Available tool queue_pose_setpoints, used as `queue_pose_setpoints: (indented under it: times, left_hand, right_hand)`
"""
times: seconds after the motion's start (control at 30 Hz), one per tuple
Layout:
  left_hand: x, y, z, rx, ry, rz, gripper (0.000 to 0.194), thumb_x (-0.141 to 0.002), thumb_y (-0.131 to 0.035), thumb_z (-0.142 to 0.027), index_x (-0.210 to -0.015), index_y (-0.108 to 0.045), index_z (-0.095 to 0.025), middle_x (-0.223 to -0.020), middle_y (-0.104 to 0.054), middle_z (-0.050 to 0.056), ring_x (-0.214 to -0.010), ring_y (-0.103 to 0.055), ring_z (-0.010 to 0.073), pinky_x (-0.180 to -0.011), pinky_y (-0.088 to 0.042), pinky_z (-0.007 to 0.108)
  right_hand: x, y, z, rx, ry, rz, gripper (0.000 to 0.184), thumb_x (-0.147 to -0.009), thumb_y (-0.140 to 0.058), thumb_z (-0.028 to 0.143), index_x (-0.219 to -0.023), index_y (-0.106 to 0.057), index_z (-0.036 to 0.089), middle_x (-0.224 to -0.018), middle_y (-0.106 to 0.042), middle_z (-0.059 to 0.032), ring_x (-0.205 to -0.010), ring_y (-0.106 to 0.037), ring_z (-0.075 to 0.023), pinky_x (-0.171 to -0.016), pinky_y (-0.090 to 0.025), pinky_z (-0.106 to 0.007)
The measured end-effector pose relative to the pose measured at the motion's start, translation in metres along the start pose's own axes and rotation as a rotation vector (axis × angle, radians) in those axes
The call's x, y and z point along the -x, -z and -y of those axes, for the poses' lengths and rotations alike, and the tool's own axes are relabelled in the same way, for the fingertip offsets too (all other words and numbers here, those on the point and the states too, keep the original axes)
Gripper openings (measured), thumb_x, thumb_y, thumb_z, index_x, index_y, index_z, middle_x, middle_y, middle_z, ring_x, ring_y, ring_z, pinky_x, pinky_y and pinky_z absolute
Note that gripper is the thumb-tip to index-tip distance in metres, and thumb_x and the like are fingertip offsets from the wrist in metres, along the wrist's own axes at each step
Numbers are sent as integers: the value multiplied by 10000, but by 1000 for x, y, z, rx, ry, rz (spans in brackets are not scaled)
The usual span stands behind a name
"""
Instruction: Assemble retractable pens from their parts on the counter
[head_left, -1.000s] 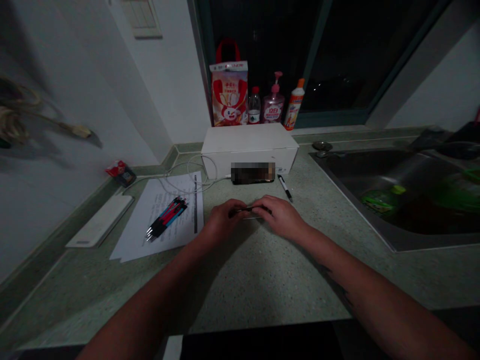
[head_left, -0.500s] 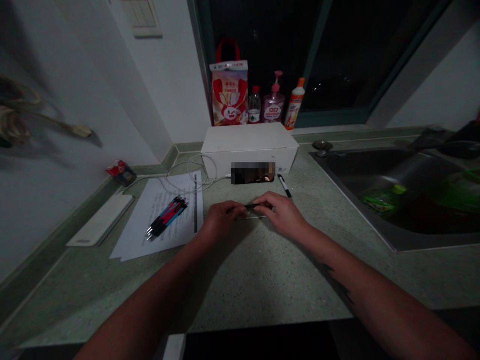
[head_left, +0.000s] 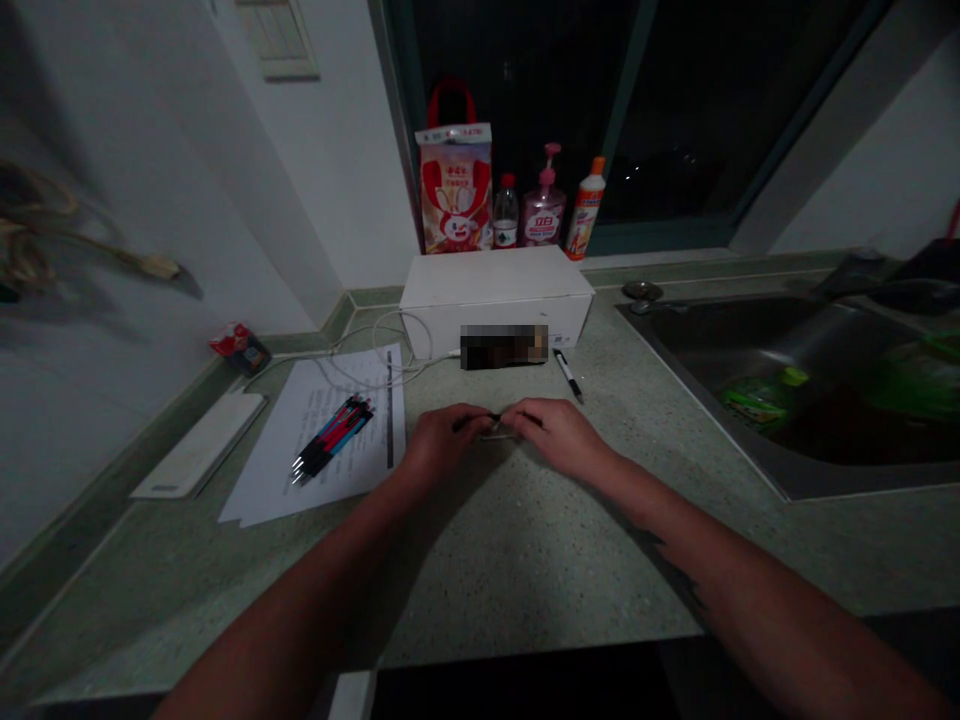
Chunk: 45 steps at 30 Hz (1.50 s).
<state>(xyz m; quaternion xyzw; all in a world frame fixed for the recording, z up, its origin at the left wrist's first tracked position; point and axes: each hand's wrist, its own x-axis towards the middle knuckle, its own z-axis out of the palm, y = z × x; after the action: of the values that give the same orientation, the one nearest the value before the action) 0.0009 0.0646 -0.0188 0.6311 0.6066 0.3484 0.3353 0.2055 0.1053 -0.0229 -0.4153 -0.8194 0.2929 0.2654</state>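
Observation:
My left hand and my right hand meet over the green speckled counter, fingers pinched round a thin dark pen held level between them. A small pale piece lies just under the fingertips, too dim to name. A bundle of red, blue and black pens lies on white paper sheets to the left. One loose pen with a white barrel rests on the counter just beyond my right hand.
A white box stands behind the hands with a dark phone and white cable in front. A bag and bottles line the window sill. A steel sink is at right. A white slab lies far left.
My hands have drawn closer together on the pen, and the right hand has shifted slightly left. The view has shifted a little.

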Motion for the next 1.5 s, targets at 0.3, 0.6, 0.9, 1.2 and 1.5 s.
queue_pose_setpoints:
  times: [0.3, 0.6, 0.9, 1.2, 1.5]
  left_hand:
    - [-1, -1, 3, -10, -12, 18, 212, -887, -630, -312, -947, -801, -203, -922, -815, 65, -899, -733, 251, -884, -548, 386]
    - [2, -2, -1, -7, -3, 25, 209, -878, -633, -294, -948, -802, -194, -897, -810, 66, -862, -733, 236, -825, -550, 353]
    - [-1, -1, 2, -19, -20, -8, 204, -870, -633, -298, -955, -799, -214, -977, -811, 74, -938, -733, 267, -891, -564, 403]
    - [-10, 12, 15, -387, -95, -86, 275, -895, -544, -202, -988, -803, -194, -1008, -740, 131, -993, -687, 317, -915, -533, 452]
    - [-3, 12, 12, -556, -7, -65, 260, -924, -538, -190, -1013, -780, -216, -1081, -747, 140, -1042, -680, 323, -870, -495, 414]
  right_hand:
    - [0, 0, 3, -8, 1, 10, 110, -961, -647, 218, -1027, -734, 201, -957, -766, -58, -832, -696, -183, -754, -505, -310]
    - [0, 0, 4, 57, 18, 16, 92, -934, -693, 202, -1013, -740, 199, -973, -746, -57, -874, -680, -189, -772, -490, -310]
    - [0, 0, -2, 97, 85, -26, 82, -934, -699, 186, -1006, -735, 200, -965, -695, -50, -915, -650, -186, -810, -473, -310]
    - [4, -6, -1, 196, 147, 170, 136, -857, -782, 165, -980, -743, 210, -929, -666, -29, -891, -637, -179, -779, -466, -291]
    - [6, -7, 3, 248, 132, 244, 171, -869, -779, 217, -1038, -750, 222, -1002, -697, -62, -958, -653, -221, -830, -500, -343]
